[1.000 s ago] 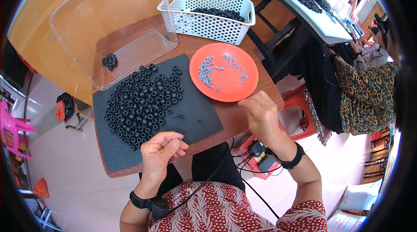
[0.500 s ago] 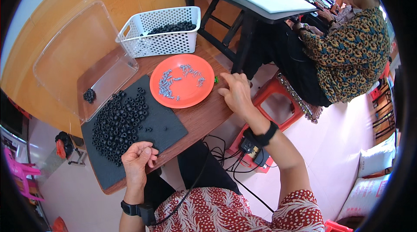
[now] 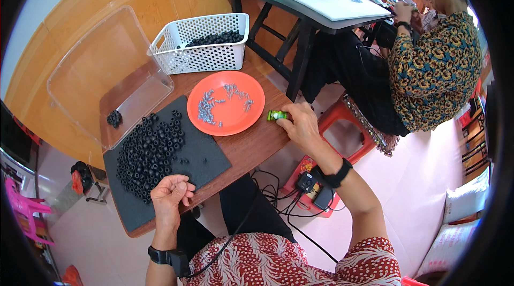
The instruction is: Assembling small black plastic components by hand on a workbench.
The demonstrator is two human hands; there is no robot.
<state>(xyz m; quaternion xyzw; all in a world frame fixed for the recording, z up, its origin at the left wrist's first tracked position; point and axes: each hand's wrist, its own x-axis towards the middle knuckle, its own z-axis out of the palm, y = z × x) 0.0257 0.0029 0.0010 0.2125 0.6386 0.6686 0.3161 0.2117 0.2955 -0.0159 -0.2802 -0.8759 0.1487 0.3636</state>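
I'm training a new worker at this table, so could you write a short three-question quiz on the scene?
1. True or false: the right hand is touching the white basket.
2. Which of these holds the small silvery bits? a) white basket; b) orange plate; c) clear plastic container
3. Which of the person's hands is nearer the heap of black pieces?

Key: 1. False, it touches a small green item. 2. b. 3. The left hand.

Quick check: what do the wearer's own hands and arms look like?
The left hand and right hand are ungloved. On the left: a black wristband with a boxy black module and black cable. On the right: a black strap. The short right sleeve is red with white leaves and dots.
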